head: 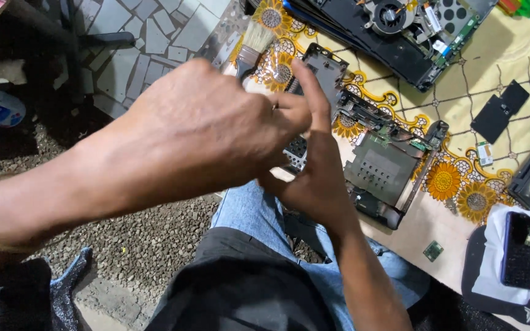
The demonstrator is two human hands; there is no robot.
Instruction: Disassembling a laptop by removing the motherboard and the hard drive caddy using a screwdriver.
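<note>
My left hand [210,129] reaches in from the left with a gold bangle on its wrist. Its fingers are curled shut and meet my right hand [317,178]. My right hand comes up from below with its index finger pointing upward. What sits between the two hands is hidden. Just behind them lies a stripped laptop base [381,165] with a grey metal frame, and a dark perforated piece [295,150] shows between the hands. All of it rests on a table with a yellow sunflower-patterned cloth [461,110].
A paintbrush [253,46] lies at the cloth's far left. Another opened laptop with a fan [400,30] sits at the back. Black flat covers [498,110], a small green chip [433,250], and a dark phone on white cloth [518,248] lie right. My jeans-clad knee [246,214] is below, over gravel floor.
</note>
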